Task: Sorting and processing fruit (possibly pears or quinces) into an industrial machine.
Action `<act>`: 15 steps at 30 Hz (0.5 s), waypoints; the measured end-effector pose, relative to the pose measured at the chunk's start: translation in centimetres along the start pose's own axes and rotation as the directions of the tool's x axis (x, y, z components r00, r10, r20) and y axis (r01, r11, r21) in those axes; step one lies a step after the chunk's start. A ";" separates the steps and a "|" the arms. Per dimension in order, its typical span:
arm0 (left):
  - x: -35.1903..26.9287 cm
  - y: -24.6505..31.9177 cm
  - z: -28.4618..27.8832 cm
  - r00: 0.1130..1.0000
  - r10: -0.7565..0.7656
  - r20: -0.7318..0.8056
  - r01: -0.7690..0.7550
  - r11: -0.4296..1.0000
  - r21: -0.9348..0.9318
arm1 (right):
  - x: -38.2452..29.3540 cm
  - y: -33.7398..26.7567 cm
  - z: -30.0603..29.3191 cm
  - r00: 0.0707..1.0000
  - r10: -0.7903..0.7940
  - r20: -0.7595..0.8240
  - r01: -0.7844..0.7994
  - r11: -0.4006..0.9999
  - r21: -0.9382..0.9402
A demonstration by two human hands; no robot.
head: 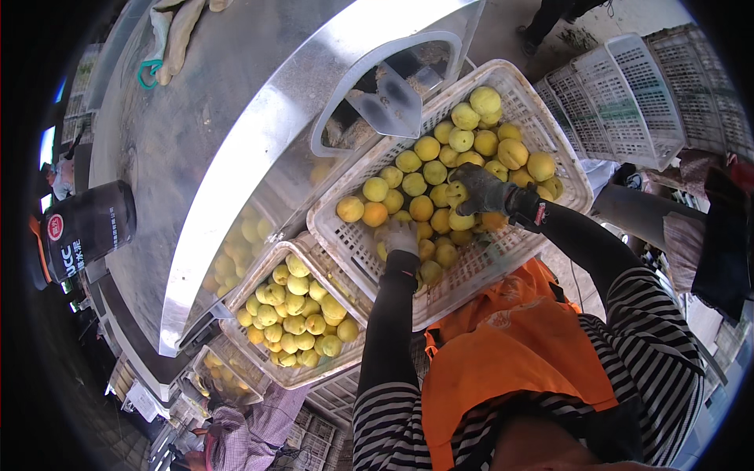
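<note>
Yellow and orange round fruit, like peaches or apricots [421,208], lie in a white slatted plastic crate [518,76] before me. My left hand [399,236], in a pale glove, reaches down among the fruit at the crate's near left part; its fingertips are partly hidden, so I cannot tell whether it grips one. In a dark grey glove, my right hand [484,189] is closed around a yellow fruit [456,193] near the middle of the heap. Touching the crate's left side is a second white crate [294,382] full of similar fruit.
A metal sorting table [194,118] with a shiny raised rim curves along the far side. On it lie work gloves [177,41] and a dark cylindrical container [88,229]. White crates [624,100] are stacked at the upper right. Another person [253,430] is at the lower left, by a further fruit crate [227,377].
</note>
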State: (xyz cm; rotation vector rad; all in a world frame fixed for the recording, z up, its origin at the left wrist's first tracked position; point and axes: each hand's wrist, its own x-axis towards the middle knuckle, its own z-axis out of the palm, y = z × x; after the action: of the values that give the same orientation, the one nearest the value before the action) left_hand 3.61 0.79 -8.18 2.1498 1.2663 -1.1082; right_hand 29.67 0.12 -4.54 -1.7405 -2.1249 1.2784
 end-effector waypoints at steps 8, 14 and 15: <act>-5.3 -0.4 -3.2 0.971 -0.047 -0.233 -0.130 0.715 -0.687 | -6.9 -8.1 -7.9 0.944 -0.027 -0.329 0.249 0.714 0.655; -15.0 3.7 -12.6 0.919 0.102 -0.381 -0.213 -0.684 -0.697 | -8.4 -13.9 -8.4 0.803 -0.027 -0.595 0.375 0.800 0.469; -15.7 3.7 -13.1 0.908 0.127 -0.400 -0.191 -0.723 -0.663 | -8.7 -15.1 -10.1 0.793 -0.084 -0.603 0.393 0.827 0.402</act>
State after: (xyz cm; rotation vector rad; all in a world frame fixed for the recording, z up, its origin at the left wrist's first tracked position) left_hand 8.11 -0.63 12.10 0.4345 0.7715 0.6743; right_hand 26.83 -1.73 15.36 -1.3253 -1.4378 0.9630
